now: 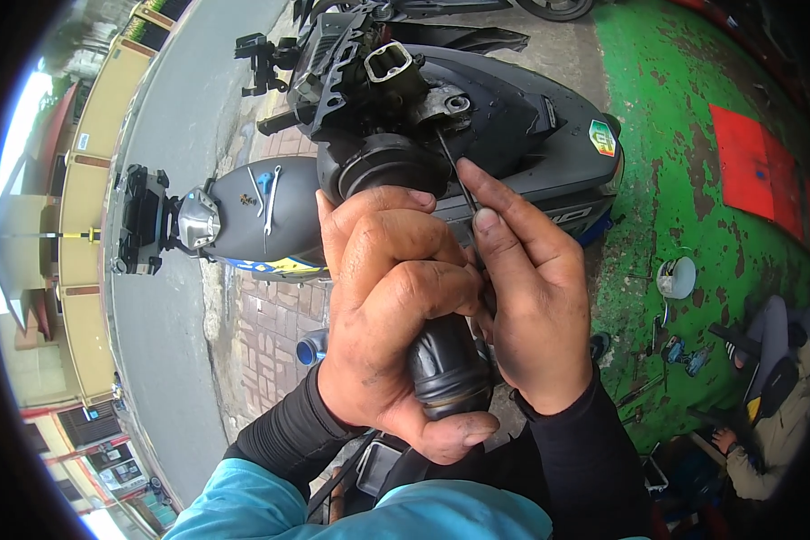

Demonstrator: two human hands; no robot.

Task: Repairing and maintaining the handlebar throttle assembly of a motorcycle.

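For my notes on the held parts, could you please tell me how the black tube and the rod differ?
The tube is thick and rounded; the rod is thin and straight. The tube has raised rings near its lower end, while the rod's visible length looks plain. The left hand wraps the tube; the right hand pinches the rod. Both are dark.

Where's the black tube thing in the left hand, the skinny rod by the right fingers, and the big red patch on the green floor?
Black tube thing [448, 358]: head view, its smooth dark side.
Skinny rod [444, 145]: head view, its bare shaft.
Red patch [747, 157]: head view, its flat surface.
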